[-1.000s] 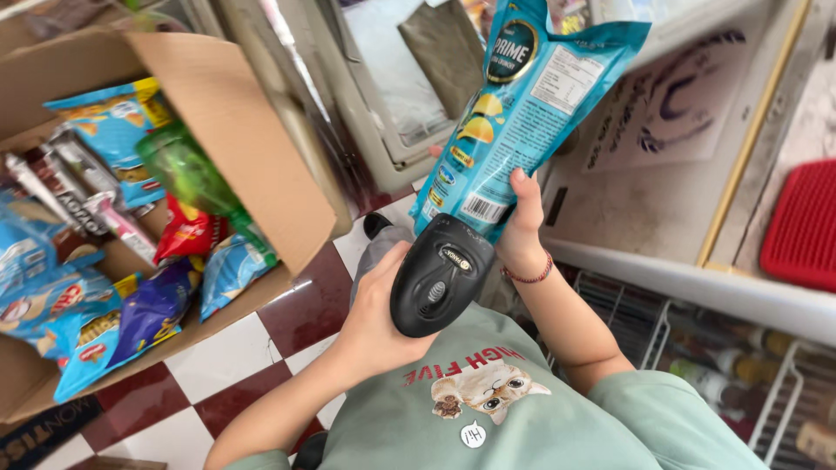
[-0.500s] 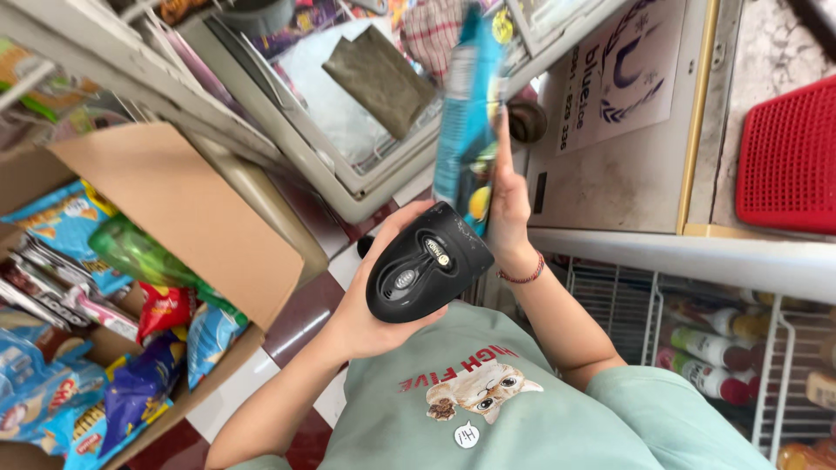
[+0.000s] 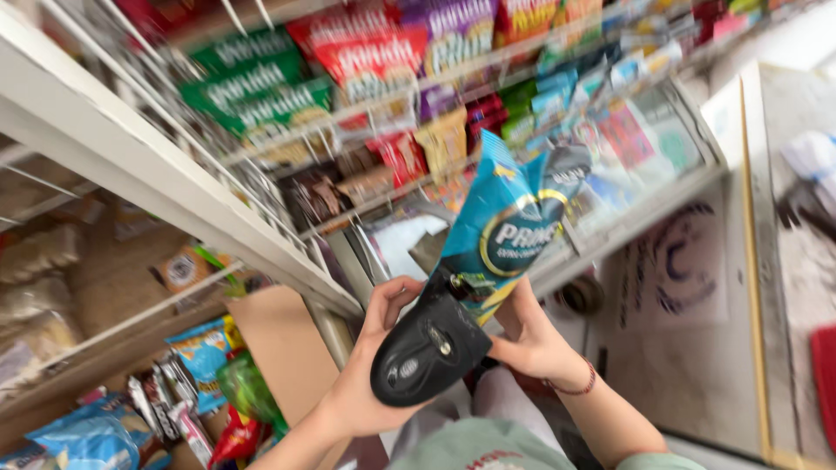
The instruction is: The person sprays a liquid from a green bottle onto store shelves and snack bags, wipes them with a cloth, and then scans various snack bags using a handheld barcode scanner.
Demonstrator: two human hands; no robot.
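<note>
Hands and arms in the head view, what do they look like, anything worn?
Both forearms are bare, with no gloves or rings visible. The right hand has a thin dark red beaded bracelet at the wrist. The left hand wears nothing. A pale green sleeve shows at the bottom edge.

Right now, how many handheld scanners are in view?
1: a black handheld scanner in the left hand, held against the blue snack bag gripped by the right hand. Others may be hidden on the blurred shelves.

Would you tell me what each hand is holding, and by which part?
The left hand grips the black scanner around its body; the right hand holds the blue snack bag by its bottom edge.
</note>
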